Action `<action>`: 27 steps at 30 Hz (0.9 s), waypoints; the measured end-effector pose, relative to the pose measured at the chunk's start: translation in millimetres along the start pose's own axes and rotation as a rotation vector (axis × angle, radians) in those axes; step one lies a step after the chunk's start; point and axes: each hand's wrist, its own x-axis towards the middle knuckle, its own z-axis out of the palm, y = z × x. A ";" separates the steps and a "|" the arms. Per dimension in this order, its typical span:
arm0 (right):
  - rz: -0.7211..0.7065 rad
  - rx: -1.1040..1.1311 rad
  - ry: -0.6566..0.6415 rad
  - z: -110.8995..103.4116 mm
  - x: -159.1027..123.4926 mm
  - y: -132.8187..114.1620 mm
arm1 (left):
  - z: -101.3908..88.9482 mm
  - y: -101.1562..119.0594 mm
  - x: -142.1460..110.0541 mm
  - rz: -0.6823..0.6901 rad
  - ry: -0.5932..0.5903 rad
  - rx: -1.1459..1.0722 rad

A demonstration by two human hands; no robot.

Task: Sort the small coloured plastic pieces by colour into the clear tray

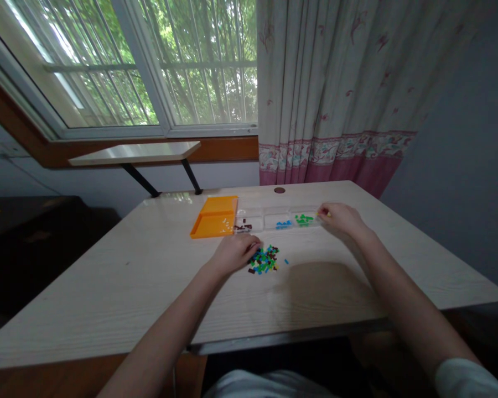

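Observation:
A small heap of mixed coloured beads (265, 260) lies on the pale wooden table (149, 287). My left hand (234, 251) rests at the heap's left edge, fingers curled; what it grips is too small to see. A clear compartment box (269, 220) stands behind the heap, with dark beads, blue beads (283, 224) and green beads (304, 219) in separate cells. My right hand (340, 216) is at the box's right end, fingers pinched on a tiny yellow bead (327, 213).
An orange lid (214, 216) lies left of the clear box. One loose blue bead (286, 261) sits right of the heap. A small shelf (136, 153) juts out under the window, and a curtain (336, 88) hangs behind the table.

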 end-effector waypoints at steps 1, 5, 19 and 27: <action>0.052 -0.021 -0.016 -0.2 0.1 3.0 | -0.7 -1.2 -0.1 -0.001 -0.018 -0.002; 0.214 -0.082 -0.055 0.2 -1.0 6.2 | -5.3 -9.2 -1.0 -0.023 -0.066 -0.063; -0.385 0.515 -0.486 15.1 -13.8 -44.4 | 21.2 -8.3 -0.9 0.201 -0.109 -0.223; -0.534 0.646 -0.585 29.5 -26.4 -79.8 | 29.3 1.0 3.0 0.189 -0.117 -0.196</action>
